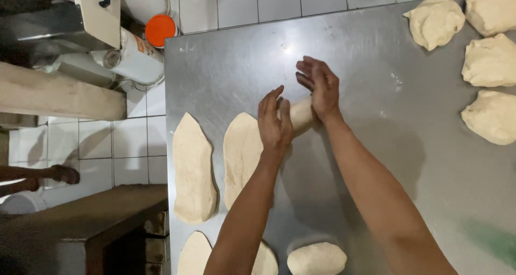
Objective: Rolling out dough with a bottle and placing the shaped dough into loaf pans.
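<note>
My left hand [274, 122] and my right hand [321, 86] press flat from above on a roll of pale dough [302, 115] on the steel table [355, 49]; fingers are stretched out, not gripping. The roll shows only between the two hands. Just left of my left hand lies a long flattened dough piece [240, 154], and further left another elongated one [192, 170].
Several rough dough lumps [435, 21] sit at the table's far right. Flattened pieces [316, 258] lie at the near edge. Left of the table are a white tiled floor, a machine with an orange cap [160, 30], a wooden bench [80, 216] and another person's foot [63, 174].
</note>
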